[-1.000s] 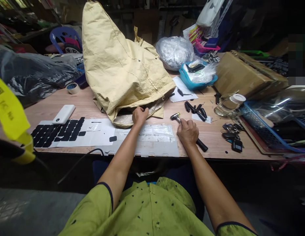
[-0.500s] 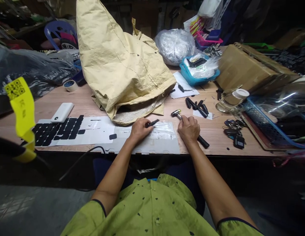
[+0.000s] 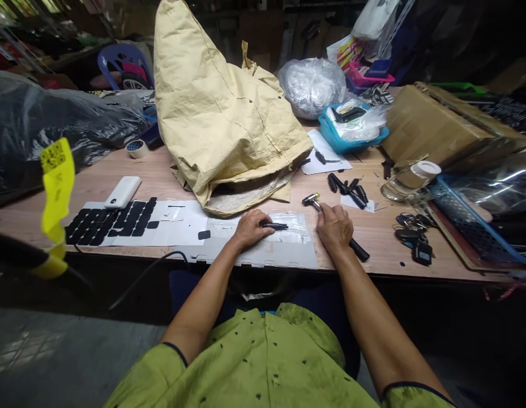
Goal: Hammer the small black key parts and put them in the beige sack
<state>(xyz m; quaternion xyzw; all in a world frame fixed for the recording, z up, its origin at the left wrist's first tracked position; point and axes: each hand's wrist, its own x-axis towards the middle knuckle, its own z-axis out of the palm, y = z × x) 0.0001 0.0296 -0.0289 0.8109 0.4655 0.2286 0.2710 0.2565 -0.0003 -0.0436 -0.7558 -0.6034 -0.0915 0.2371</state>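
Observation:
Closed round a slim black piece (image 3: 274, 225), my left hand (image 3: 252, 228) rests over a clear plastic sheet (image 3: 294, 231) on a pale board (image 3: 283, 254). The piece looks like a pen or a narrow strip; I cannot tell which. My right hand (image 3: 335, 228) grips a small hammer (image 3: 311, 199) lying along the table top, its head beyond my fingers and its black handle end behind my hand. A lone black tab (image 3: 204, 234) lies left of my left hand, near rows of black pieces (image 3: 112, 222) on white paper (image 3: 190, 224).
A large tan sack (image 3: 229, 124) stands just behind my hands. Black parts (image 3: 350, 190) and keys (image 3: 413, 235) lie to the right, near a glass jar (image 3: 409, 181), a blue basket (image 3: 479, 221) and a cardboard box (image 3: 436, 124). A white power bank (image 3: 123, 192) sits left.
The black piece in my left hand has turned from slanting upward to nearly level. My right hand still holds the hammer. The whole view has shifted slightly.

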